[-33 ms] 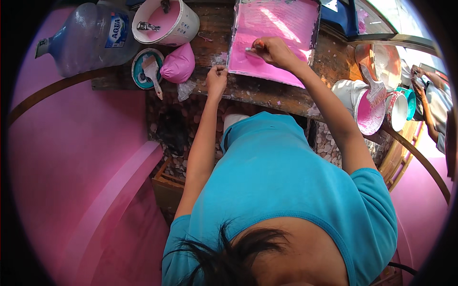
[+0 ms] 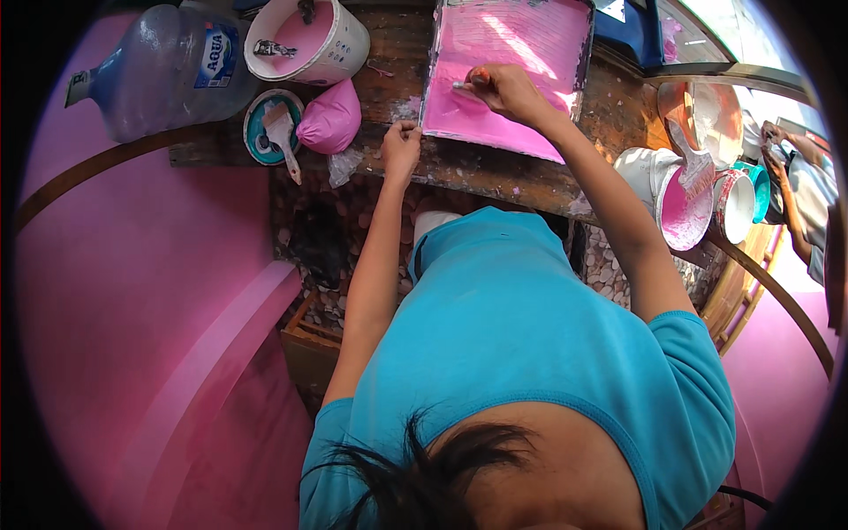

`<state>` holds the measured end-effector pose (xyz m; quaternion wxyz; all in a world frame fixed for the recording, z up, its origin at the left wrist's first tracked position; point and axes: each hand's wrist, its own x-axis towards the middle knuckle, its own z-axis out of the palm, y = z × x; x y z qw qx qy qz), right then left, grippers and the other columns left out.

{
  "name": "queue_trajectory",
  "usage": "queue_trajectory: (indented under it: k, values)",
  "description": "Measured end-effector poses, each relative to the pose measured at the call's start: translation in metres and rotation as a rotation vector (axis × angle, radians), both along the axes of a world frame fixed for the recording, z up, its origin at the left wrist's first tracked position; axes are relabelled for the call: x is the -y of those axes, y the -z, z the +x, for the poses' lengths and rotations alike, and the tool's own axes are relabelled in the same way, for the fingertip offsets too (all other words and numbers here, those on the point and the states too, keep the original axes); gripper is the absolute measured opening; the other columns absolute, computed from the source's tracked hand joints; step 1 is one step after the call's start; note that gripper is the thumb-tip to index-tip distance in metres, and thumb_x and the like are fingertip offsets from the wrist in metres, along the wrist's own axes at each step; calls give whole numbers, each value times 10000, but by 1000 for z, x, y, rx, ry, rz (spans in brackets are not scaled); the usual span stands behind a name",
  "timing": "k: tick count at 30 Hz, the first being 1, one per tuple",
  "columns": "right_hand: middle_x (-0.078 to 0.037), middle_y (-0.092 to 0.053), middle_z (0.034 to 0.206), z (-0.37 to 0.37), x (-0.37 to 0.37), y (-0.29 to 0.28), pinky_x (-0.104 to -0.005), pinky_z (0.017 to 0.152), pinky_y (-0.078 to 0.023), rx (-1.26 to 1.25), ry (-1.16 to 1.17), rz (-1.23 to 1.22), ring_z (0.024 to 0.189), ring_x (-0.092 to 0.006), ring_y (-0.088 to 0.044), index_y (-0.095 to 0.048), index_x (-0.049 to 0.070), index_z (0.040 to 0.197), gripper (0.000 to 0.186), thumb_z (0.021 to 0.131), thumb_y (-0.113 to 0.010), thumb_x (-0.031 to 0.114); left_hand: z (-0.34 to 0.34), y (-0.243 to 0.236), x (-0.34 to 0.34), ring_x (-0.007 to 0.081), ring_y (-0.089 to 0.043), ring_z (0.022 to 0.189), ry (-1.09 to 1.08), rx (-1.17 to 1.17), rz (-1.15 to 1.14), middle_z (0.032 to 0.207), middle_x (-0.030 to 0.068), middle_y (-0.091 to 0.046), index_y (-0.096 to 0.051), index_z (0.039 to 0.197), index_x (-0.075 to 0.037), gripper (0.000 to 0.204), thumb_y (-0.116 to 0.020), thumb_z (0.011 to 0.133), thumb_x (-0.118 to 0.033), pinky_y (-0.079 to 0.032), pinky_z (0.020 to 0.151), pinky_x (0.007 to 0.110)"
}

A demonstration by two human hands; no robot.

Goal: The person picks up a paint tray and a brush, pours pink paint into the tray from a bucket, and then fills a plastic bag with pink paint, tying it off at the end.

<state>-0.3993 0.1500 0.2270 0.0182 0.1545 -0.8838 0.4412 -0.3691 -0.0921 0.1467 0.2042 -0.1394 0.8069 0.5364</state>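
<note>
A rectangular panel [image 2: 477, 44] with a paint-smeared, pale and dark rim lies on the wooden table, its face covered in wet pink paint. Above its left part, my right hand [image 2: 511, 95] is closed round a small tool with a pale tip [image 2: 458, 86]. The tool's kind is mostly hidden by my fingers, and its tip is at or just over the pink surface. My left hand [image 2: 403, 150] has its fingers pinched together at the panel's near left corner.
To the left stand a white bucket of pink paint [image 2: 352, 55], a teal-lined tub [image 2: 256, 155] with a brush [image 2: 279, 128], a pink bag [image 2: 331, 121] and a large water bottle [image 2: 168, 79]. A brush-topped paint bucket [image 2: 649, 177] is right. Another person's hand [image 2: 771, 135] shows far right.
My right hand has shifted very slightly away from me over the panel, with the tool still in it. My left hand stays at the corner.
</note>
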Motion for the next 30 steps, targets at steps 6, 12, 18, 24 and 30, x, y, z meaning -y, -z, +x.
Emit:
queue_trajectory:
  k: [6, 12, 18, 24, 30]
  values:
    - [-217, -522, 674, -7, 28, 15, -415, 561, -412, -35, -161, -17, 634, -414, -490, -535, 8, 743, 214, 796, -668, 168, 0, 4, -2, 65, -512, 629, -12, -32, 49, 791, 15, -608, -572, 1003, -25, 159, -586, 879, -124, -385, 528, 216]
    - [-229, -547, 672, 3, 1, 4, -461, 587, -414, 82, -306, 74, 694, -431, -534, -517, -11, 709, 273, 787, -682, 192, 3, 4, 0, 116, -579, 693, -74, -33, 77, 760, 34, -631, -621, 952, -27, 158, -614, 835, -133, -448, 621, 269]
    - [-238, -562, 685, -11, 10, 14, -454, 606, -425, 12, -168, 14, 702, -432, -550, -543, -16, 737, 264, 773, -694, 198, 1, 10, 0, 109, -568, 678, -66, -74, 83, 757, 26, -627, -620, 947, -25, 155, -613, 838, -136, -441, 621, 264]
    - [-202, -577, 758, -5, 30, 12, -429, 627, -428, 93, -418, 82, 723, -403, -539, -529, -7, 756, 178, 784, -657, 113, 1, 1, -3, 103, -563, 678, -88, 14, 80, 749, 23, -619, -618, 945, -21, 151, -621, 835, -124, -437, 619, 260]
    - [-229, -542, 676, -14, 9, 0, -459, 605, -416, 45, -346, 133, 677, -426, -532, -514, -10, 726, 258, 792, -649, 201, 2, 3, -1, 108, -565, 683, -86, -20, 83, 761, 32, -620, -616, 957, -11, 155, -613, 840, -111, -440, 610, 258]
